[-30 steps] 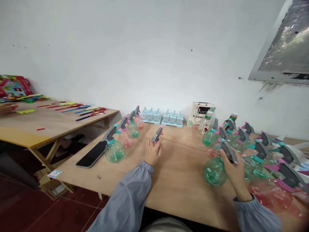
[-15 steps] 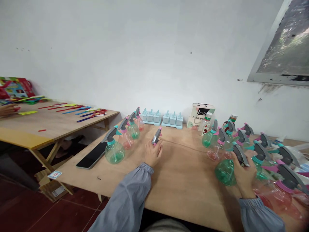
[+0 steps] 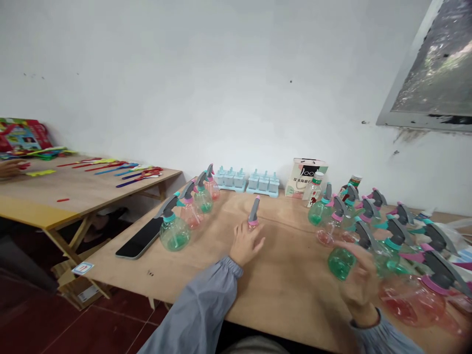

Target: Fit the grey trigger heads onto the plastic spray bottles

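In the middle of the table my left hand (image 3: pixel 246 244) is closed round a pink-collared spray bottle (image 3: pixel 253 214). Its grey trigger head stands upright above my fingers, while most of the body is hidden behind the hand. On the right, my right hand (image 3: pixel 359 282) is slightly blurred, its fingers apart and holding nothing. It is just in front of a green spray bottle (image 3: pixel 338 263), partly covering it. Beside it on the table lies a large pink spray bottle (image 3: pixel 416 300), among several other green and pink ones.
Several spray bottles (image 3: pixel 175 232) form a row at the left, beside a phone (image 3: pixel 142 239). Light-blue ice-pop moulds (image 3: pixel 263 184), a paper bag (image 3: pixel 304 169) and a small bottle (image 3: pixel 316 187) stand near the wall. Another person's hand (image 3: pixel 10 168) is over the left table (image 3: pixel 92 189).
My left hand has moved right with the pink spray bottle, whose head has turned. My right hand has let go of the green spray bottle and drawn back towards me.
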A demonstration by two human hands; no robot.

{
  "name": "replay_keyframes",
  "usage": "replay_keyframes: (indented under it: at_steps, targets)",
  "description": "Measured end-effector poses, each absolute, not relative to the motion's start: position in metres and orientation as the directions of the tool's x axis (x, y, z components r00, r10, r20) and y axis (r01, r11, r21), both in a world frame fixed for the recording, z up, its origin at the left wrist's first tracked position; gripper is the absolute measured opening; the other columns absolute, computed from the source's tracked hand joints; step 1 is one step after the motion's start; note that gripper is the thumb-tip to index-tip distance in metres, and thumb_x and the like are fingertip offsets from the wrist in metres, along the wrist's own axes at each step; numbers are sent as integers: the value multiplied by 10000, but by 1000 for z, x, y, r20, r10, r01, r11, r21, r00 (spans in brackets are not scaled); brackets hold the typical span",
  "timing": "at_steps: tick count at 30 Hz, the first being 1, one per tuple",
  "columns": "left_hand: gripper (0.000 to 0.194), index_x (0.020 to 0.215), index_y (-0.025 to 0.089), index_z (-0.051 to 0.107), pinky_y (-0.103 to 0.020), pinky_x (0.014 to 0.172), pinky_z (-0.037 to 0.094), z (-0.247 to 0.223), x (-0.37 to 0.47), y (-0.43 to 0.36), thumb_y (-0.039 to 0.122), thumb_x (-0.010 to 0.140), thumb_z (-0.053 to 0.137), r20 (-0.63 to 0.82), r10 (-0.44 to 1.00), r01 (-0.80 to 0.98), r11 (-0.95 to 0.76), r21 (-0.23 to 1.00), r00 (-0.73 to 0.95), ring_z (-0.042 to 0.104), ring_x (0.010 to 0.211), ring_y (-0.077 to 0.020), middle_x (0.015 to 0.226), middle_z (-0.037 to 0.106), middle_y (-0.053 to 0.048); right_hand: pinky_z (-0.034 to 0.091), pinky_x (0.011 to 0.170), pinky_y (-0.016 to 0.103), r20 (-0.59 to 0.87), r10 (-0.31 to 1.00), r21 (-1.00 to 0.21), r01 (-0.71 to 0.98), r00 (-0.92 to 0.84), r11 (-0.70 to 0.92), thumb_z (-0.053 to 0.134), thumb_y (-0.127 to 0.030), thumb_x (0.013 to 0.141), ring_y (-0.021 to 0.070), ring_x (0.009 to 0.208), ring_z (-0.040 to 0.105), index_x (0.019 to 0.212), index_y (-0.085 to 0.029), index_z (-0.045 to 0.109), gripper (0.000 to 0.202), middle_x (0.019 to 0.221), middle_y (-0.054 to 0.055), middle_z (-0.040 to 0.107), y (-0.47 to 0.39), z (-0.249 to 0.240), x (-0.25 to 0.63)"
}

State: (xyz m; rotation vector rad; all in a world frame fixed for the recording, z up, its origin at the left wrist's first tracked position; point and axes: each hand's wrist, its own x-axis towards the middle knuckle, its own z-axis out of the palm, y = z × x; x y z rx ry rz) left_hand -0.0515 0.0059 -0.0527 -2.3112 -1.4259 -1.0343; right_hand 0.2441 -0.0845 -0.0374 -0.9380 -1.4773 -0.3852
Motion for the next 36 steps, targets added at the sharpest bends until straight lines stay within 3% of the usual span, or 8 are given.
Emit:
replay_keyframes:
  at_steps: [3,11,17,22,25,28,31,36]
  targets:
    - [512,1390,339,581,-495,937,446,-52,-39,-7,313,883,639,636,689,831,-541,132,347,525,1172,-329,1221,582,-152,525,906,512,928,369,-253,633,-57,732,419,-435,973,273,974,683,1119,-258,674,343,1015,86,717,-69,-39,205]
    - [572,1317,319,604,-583,1033,459,-60,-10,-43,224,778,770,644,648,772,-621,138,406,378,1425,-407,1572,375,-162,334,1196,520,539,841,-808,316,54,497,773,-583,729,304,1464,370,1440,-261,410,861,1530,130,441,-3,-37,139]
    - [658,1374,347,575,-638,1055,449,-63,-2,-60,244,765,803,592,653,730,-667,152,473,316,1478,-463,1666,222,-156,414,1141,474,498,867,-850,180,-38,496,813,-521,682,285,1329,539,1306,-274,581,710,1403,95,592,-1,-22,135]
    - [444,1312,336,645,-496,1077,487,-27,-48,-73,408,877,694,608,471,452,-870,198,639,490,1392,-335,1577,421,-121,492,1043,435,499,863,-860,160,73,484,760,-451,744,238,1066,670,1145,-282,704,439,1077,42,727,-7,-13,131]
    - [255,1083,274,709,-413,1037,513,1,-108,-75,367,996,487,831,529,567,-743,356,171,631,1188,-226,1265,665,-76,555,910,428,472,872,-880,135,131,456,759,-453,736,219,873,673,1134,-298,713,429,1036,26,732,-9,-12,132]
    - [393,1245,190,578,-558,1136,380,12,-171,-62,452,956,532,790,234,717,-333,613,-566,512,1317,-305,1322,582,-149,541,929,440,490,852,-872,109,186,478,770,-483,715,246,970,665,1133,-325,705,452,1039,21,728,-11,-9,133]
    - [990,1472,119,312,-641,1140,303,6,-216,-37,573,724,775,629,294,653,-21,757,-719,373,1423,-415,1501,402,-252,518,963,441,492,845,-869,57,210,492,785,-509,690,255,1052,653,1129,-346,694,477,987,11,724,-14,-2,135]
    - [663,1322,172,495,-585,1000,444,-12,-233,-19,538,798,675,352,716,676,224,702,-603,557,1240,-412,1290,590,-185,525,927,423,438,870,-881,-84,226,465,808,-489,653,254,1018,670,1072,-311,706,466,921,7,725,-16,6,135]
